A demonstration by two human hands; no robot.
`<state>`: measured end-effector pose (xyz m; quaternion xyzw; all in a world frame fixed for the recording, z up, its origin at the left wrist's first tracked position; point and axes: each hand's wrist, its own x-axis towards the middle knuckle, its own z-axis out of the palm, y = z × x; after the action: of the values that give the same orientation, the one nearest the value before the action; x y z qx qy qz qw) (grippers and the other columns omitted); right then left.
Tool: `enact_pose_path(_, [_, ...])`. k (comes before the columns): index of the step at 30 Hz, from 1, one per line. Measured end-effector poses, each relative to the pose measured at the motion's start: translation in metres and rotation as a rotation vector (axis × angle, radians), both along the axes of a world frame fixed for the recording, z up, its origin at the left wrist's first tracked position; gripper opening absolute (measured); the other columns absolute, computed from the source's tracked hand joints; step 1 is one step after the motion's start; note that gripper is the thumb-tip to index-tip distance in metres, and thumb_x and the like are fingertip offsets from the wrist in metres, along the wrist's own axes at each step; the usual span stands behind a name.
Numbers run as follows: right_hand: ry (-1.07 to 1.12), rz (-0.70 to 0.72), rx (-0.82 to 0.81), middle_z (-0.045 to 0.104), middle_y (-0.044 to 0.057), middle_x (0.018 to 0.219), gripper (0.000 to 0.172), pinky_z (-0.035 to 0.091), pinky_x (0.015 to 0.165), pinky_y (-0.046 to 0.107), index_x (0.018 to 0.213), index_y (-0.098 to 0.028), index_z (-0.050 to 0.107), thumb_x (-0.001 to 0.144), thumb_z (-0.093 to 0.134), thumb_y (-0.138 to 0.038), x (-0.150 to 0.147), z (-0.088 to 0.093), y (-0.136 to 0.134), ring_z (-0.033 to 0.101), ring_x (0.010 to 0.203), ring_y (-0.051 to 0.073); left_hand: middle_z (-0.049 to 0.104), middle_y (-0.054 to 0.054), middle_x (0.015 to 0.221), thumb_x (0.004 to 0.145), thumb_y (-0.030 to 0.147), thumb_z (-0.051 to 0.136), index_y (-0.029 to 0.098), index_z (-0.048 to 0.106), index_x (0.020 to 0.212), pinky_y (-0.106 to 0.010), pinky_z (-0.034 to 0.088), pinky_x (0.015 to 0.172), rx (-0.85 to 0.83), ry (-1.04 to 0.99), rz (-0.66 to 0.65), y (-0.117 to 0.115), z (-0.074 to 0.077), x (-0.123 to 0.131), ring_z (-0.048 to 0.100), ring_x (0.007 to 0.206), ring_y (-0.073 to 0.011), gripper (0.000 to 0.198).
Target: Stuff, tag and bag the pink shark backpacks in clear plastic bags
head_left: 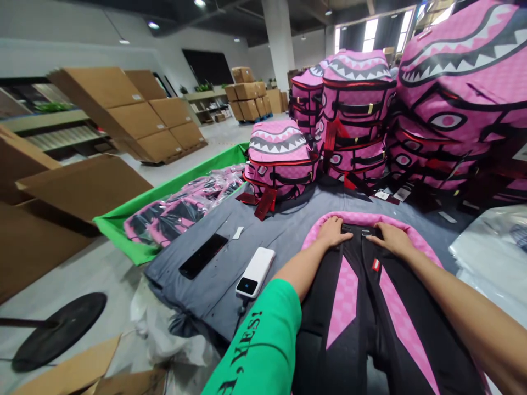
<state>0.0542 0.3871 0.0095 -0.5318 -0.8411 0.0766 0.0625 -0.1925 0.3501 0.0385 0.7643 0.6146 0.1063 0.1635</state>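
Observation:
A pink and black backpack (348, 285) lies in front of me with its black back panel and shoulder straps facing up. My left hand (332, 233) grips its pink top edge, the thumb on the black part beside a small buckle. On the same edge, a little to the right, my right hand (391, 238) is closed too, its thumb by the other buckle. The fingertips of both hands are partly hidden behind the edge. A small red label (376, 265) sits on the right strap.
Pink shark-mouth backpacks (357, 68) are stacked on the grey-covered table (284, 230), with one backpack (280, 148) standing apart. A phone (203, 255) and a white power bank (256, 271) lie left. Clear plastic bags (494, 247) lie right. A green-sided bin (135, 252) holds wrapped bags; cartons (135, 123) stand behind.

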Motion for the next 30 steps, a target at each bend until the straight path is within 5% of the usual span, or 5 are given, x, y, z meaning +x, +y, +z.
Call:
enact_pose_path(6, [0.035,-0.021,0.089,0.068,0.012,0.102,0.044,0.052,0.083,0.04,0.109,-0.016,0.059,0.092,0.057,-0.057,-0.004,-0.016,0.008,0.067,0.095,0.029,0.011,-0.018,0.166,0.084,0.079,0.05,0.028,0.015,0.161,-0.064,0.023,0.117,-0.206,-0.156,0.007,-0.03,0.021,0.023,0.014,0.152,-0.044,0.099])
enact_pose_path(11, [0.028,0.002,0.21,0.066,0.015,0.107,0.033,0.051,0.087,0.043,0.111,-0.016,0.062,0.092,0.058,-0.043,-0.01,-0.008,-0.006,0.064,0.101,0.031,-0.013,-0.022,0.164,0.078,0.08,0.056,0.021,0.017,0.162,-0.066,0.007,0.119,-0.311,-0.005,0.093,-0.048,0.015,0.051,-0.004,0.151,-0.047,0.109])
enact_pose_path(16, [0.01,-0.027,0.267,0.046,0.018,0.148,0.045,0.04,0.107,0.048,0.134,-0.017,0.056,0.089,0.053,-0.018,0.008,0.027,0.0,0.043,0.136,0.035,-0.008,-0.019,0.166,0.084,0.074,0.053,0.021,0.023,0.161,-0.058,0.009,0.123,-0.176,-0.01,0.151,-0.044,0.006,0.041,0.001,0.153,-0.0418,0.098])
enact_pose_path(25, [-0.103,-0.108,-0.039,0.065,0.003,0.071,0.03,0.041,0.051,0.026,0.069,-0.02,0.061,0.058,0.086,-0.033,0.033,0.03,0.076,0.066,0.069,0.023,0.006,-0.023,0.166,0.085,0.068,0.059,0.018,0.04,0.155,-0.064,0.01,0.121,0.043,-0.038,0.133,-0.04,-0.017,0.039,0.007,0.153,-0.0439,0.087])
enact_pose_path(30, [-0.093,-0.141,0.15,0.067,0.022,0.113,0.031,0.054,0.081,0.048,0.105,-0.012,0.067,0.077,0.069,-0.022,0.019,0.031,0.025,0.066,0.104,0.039,0.011,-0.016,0.167,0.09,0.066,0.054,0.026,0.042,0.154,-0.064,0.011,0.121,0.112,-0.043,0.146,-0.028,-0.025,0.038,0.005,0.155,-0.0363,0.076])
